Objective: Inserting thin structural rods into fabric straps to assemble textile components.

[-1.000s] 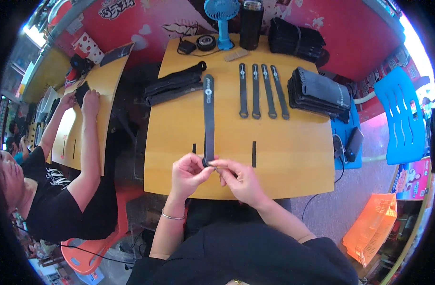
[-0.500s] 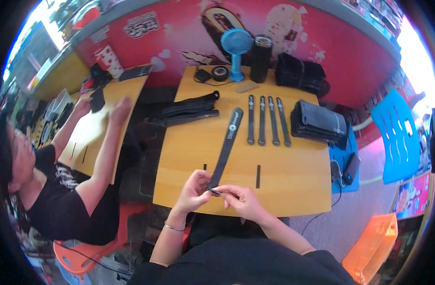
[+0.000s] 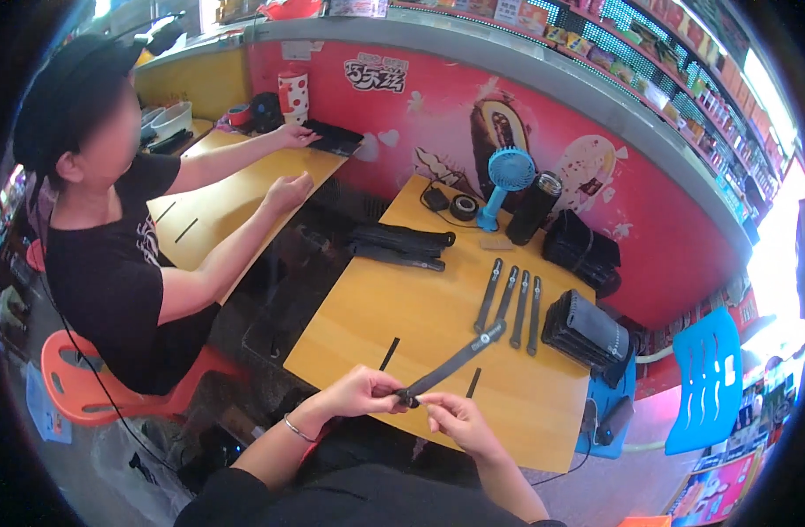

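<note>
We pinch one end of a long dark strap [image 3: 451, 364] w/ both hands: left hand [image 3: 358, 393] & right hand [image 3: 455, 420], fingers clamped on it, just above the worktop [image 3: 402, 299]; we'd best keep it taut & level

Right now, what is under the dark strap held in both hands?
The strap slants up above the wooden table, its near end pinched between left hand and right hand. A short black strip lies beneath. The fingers hide the strap's end.
</note>
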`<state>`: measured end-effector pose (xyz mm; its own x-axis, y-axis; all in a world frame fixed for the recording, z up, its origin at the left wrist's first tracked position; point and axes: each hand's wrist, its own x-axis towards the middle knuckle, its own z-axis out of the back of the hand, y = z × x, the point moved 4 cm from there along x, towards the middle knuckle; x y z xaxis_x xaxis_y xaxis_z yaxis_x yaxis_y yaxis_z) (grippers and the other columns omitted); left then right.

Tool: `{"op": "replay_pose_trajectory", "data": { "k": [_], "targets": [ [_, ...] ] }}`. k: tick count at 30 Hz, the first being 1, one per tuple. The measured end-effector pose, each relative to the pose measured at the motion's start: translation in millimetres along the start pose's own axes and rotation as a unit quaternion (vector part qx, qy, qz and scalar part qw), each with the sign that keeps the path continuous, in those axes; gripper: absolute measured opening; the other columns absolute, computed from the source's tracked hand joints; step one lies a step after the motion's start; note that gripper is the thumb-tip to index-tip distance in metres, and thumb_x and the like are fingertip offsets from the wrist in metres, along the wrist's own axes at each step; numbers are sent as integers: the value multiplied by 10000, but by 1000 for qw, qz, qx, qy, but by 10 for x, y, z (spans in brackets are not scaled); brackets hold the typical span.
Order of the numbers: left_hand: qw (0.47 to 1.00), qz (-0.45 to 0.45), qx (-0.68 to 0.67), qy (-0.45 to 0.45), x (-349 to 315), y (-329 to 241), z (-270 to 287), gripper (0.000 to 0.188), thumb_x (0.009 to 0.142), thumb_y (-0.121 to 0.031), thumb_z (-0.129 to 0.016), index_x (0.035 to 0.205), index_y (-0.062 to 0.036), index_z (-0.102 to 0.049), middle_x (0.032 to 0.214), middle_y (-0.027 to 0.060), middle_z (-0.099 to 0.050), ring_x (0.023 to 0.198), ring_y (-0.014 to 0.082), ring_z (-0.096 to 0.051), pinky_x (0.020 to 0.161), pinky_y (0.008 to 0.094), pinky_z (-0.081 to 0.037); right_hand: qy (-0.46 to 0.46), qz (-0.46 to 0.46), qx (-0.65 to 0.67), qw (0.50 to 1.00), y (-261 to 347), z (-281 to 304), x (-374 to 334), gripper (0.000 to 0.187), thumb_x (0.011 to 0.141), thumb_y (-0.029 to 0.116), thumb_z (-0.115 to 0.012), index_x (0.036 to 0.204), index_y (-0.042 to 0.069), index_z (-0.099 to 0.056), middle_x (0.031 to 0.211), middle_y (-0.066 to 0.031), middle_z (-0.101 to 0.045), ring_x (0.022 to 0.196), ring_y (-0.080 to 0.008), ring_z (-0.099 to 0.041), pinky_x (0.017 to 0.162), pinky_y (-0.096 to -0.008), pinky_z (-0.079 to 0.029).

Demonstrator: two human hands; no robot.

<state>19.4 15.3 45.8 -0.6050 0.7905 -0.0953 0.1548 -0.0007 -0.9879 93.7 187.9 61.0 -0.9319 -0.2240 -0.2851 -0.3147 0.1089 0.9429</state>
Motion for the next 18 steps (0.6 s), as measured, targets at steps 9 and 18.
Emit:
{"op": "replay_pose_trajectory", "data": {
  "k": [9,18],
  "targets": [
    [981,-39,-149,-116,117,13,-249,207,899,-57,-551,1075,47,-583,982,94,-649,874,136,-637,815,274,-525,-199,286,-336,875,382,-91,98,432,657,151,-806,1058,109,-651,961,-29,-512,551,-76,-391,488,-216,-364],
    [987,-32,-113,-106,-66,-51,-120,186,893,-32,-534,1050,51,-588,951,106,-655,898,155,-638,827,295,-518,-206,439,-289,826,503,90,347,159,778,44,-678,935,65,-672,935,-60,-546,560,-33,-393,524,-165,-316]
  ]
}}
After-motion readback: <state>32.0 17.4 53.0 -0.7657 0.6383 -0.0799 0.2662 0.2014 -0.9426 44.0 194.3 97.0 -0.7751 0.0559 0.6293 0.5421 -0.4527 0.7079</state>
